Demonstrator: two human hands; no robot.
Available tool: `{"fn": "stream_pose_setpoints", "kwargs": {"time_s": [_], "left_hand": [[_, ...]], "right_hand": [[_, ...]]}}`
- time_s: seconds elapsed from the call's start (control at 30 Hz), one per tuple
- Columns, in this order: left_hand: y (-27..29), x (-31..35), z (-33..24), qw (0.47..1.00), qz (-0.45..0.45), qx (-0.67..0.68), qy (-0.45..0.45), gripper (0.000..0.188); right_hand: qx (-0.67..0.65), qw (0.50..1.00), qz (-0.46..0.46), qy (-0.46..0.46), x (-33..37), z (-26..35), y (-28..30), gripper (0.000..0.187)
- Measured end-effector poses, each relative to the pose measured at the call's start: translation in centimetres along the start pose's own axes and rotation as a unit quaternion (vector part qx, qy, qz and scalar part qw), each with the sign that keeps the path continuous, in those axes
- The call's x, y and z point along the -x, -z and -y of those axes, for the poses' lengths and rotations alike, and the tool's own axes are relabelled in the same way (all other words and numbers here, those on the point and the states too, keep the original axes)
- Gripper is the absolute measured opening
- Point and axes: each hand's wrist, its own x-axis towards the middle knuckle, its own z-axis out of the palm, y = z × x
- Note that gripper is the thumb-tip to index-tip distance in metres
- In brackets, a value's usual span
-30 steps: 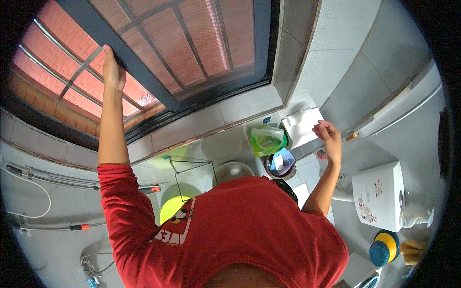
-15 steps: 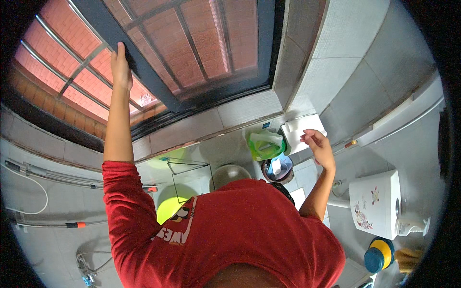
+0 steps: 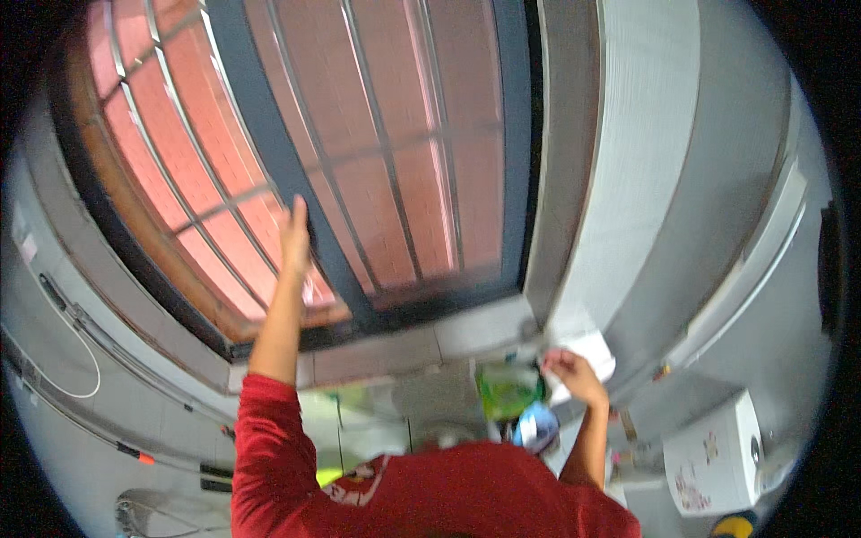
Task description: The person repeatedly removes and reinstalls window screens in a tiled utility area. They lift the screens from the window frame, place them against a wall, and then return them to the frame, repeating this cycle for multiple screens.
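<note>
My left hand (image 3: 296, 240) is raised with fingers stretched along the vertical edge of a dark-framed window sash (image 3: 282, 161), touching it. Left of this edge, the uncovered opening shows metal bars (image 3: 193, 148) and a reddish brick wall beyond. My right hand (image 3: 574, 375) hangs lower at the right, its fingers loosely bent and apart, with nothing seen in them. It is over a white box-like thing (image 3: 592, 351), beside a green plastic bag (image 3: 509, 392). Motion smears both hands somewhat.
Below the window runs a tiled sill (image 3: 377, 348). A small bin with a blue liner (image 3: 536, 426) stands under the green bag. At the lower right are a white flower-printed tank (image 3: 713, 457) and a yellow-and-blue container (image 3: 735, 524). Poles and a white hose (image 3: 94, 363) line the left wall.
The view has tilted up, so the window, sill and both hands sit lower in the picture. My left hand stays at the sash edge; my right hand remains near the white box.
</note>
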Motion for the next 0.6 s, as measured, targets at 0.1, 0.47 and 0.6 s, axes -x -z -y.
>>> {"fn": "stream_pose_setpoints", "kwargs": {"time_s": [0.1,0.47,0.6], "left_hand": [[-0.7,0.8,-1.6,0.998,0.008,0.066,0.007,0.054],[-1.3,0.9,-2.0,0.998,-0.040,0.055,0.008,0.046],[-0.6,0.2,-1.1,0.994,-0.038,0.105,0.008,0.043]], "right_hand": [[0.018,0.999,0.029,0.026,-1.9,1.6,-1.3,0.020],[0.069,0.985,0.103,0.121,-6.2,6.0,-4.0,0.018],[0.055,0.958,-0.021,0.279,-11.5,12.0,-4.3,0.017]]}}
